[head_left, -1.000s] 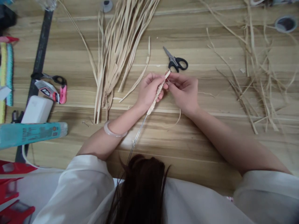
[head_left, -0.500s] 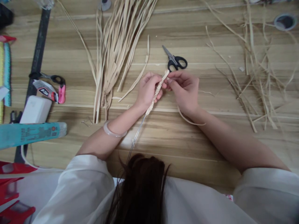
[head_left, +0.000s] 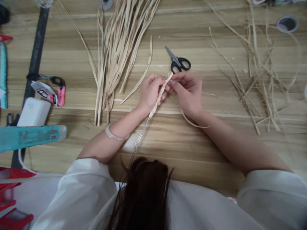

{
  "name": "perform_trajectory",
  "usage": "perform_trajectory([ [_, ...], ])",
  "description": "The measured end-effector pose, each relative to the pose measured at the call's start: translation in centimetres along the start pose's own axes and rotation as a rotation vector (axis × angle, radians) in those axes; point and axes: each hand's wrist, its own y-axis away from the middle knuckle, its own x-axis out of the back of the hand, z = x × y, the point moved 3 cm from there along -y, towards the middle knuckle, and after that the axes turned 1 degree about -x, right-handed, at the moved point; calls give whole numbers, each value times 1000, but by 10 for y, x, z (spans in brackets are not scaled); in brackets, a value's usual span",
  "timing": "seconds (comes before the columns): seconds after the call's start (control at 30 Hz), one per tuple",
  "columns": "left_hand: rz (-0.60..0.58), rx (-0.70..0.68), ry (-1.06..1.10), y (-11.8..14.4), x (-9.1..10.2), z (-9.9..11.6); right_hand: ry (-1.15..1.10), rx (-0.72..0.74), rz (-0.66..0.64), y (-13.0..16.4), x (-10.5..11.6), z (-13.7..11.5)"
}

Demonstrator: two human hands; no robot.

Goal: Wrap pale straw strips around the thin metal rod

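My left hand (head_left: 153, 91) is closed around a braided straw strip (head_left: 160, 95), which slants up to the right over thin metal wires (head_left: 139, 137). Close beside its upper end, my right hand (head_left: 189, 92) pinches a flat straw strand (head_left: 192, 123), whose tail curls out below the palm. The fingertips of both hands meet near the top of the braid, and the exact pinch point is partly hidden. Just beyond the fingers lie black-handled scissors (head_left: 178, 61) with the blades pointing up and left.
A large bundle of straw strands (head_left: 117, 60) lies at the upper left, and loose straw (head_left: 259, 73) is scattered at the right. Leftward are a second pair of scissors (head_left: 51, 79), a white block (head_left: 35, 111) and a turquoise tube (head_left: 31, 137). A tape roll (head_left: 287, 24) is at the far right.
The whole view has shifted slightly, with things appearing a little further left. Both hands keep nearly the same pose on the braid and the strand.
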Motion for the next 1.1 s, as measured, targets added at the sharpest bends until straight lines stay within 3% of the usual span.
perform_trajectory([
  [0.3, 3, 11, 12, -1, 0, -1, -24, -17, 10, 0, 0, 2],
  [0.67, -80, -100, -1, -1, -2, 0, 19, 18, 2, 0, 0, -1],
  [0.9, -89, -100, 9, -1, -2, 0, -54, 19, 4, 0, -1, -3],
  [1.1, -29, -19, 14, -1, -1, -1, 10, 3, -20, 0, 0, 1],
])
